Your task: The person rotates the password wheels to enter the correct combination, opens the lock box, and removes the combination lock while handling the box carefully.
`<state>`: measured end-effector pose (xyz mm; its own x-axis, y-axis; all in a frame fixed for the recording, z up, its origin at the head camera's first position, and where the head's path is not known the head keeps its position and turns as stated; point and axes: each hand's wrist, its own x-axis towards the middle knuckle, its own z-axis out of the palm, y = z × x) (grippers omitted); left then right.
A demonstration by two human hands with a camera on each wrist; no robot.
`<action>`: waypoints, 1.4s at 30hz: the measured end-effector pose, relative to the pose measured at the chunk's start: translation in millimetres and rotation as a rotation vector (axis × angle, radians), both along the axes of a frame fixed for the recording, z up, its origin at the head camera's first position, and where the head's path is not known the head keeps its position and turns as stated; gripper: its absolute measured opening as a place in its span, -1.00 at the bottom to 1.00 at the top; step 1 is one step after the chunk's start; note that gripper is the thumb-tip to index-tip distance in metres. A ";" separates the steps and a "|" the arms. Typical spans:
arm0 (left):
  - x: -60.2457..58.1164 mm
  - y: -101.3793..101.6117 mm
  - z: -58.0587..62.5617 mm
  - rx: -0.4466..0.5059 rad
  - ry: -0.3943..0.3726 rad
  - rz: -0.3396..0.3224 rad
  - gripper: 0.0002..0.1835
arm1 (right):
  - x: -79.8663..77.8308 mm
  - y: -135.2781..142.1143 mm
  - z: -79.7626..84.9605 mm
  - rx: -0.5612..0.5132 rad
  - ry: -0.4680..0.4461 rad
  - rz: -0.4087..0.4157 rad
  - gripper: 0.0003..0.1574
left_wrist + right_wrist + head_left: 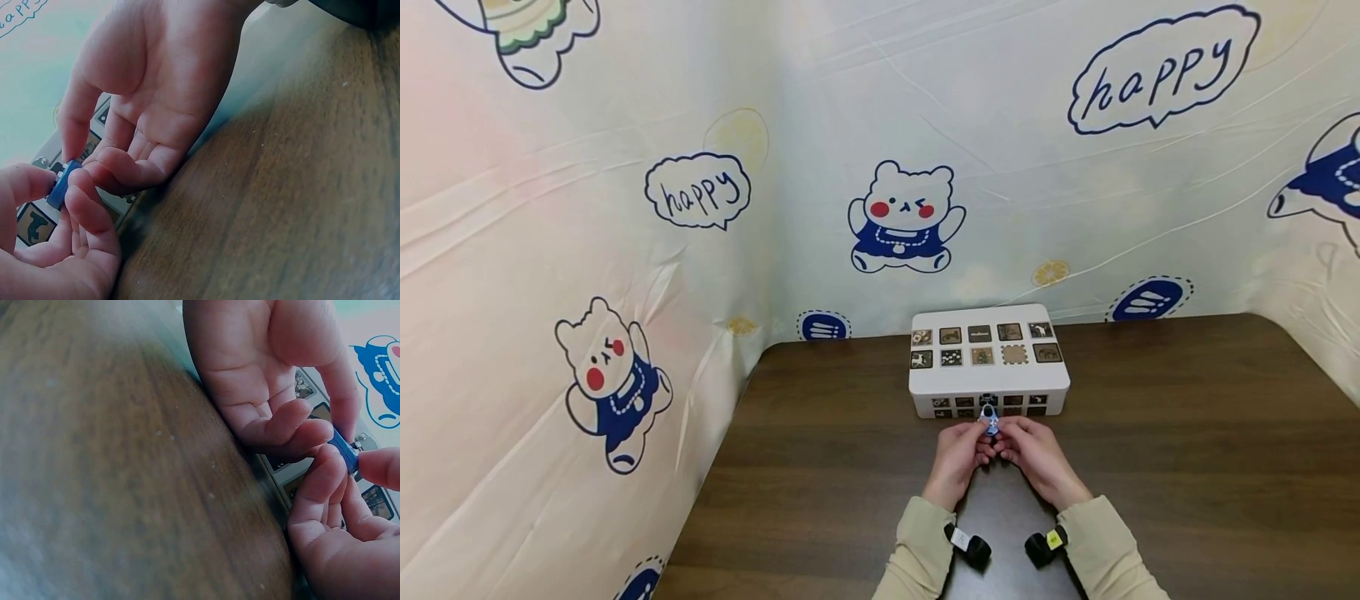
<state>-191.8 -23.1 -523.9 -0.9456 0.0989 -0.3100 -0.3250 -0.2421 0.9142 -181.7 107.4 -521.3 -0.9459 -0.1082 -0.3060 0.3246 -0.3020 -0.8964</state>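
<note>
Both hands meet in front of the white box (985, 379) and hold a small blue padlock (991, 425) between them. Its rounded loop points up in the head view. My left hand (957, 458) pinches one side of it between thumb and fingers, and my right hand (1036, 457) pinches the other. In the left wrist view the padlock's blue body (62, 186) appears edge-on, with small silvery parts on its face. From the right wrist, its blue edge (345, 450) shows between the fingertips, which cover much of it.
Brown and gold picture squares decorate the box, which stands on the dark wooden table (1187, 433) near its back edge. A grey mat (1000, 517) lies below the forearms. Printed cloth (820, 192) with cartoon bears hangs behind and at the sides.
</note>
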 end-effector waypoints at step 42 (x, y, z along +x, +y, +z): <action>7.3 -1.3 13.9 -0.052 0.053 -0.013 -0.84 | 0.1 0.1 1.3 0.013 -0.004 0.001 -0.68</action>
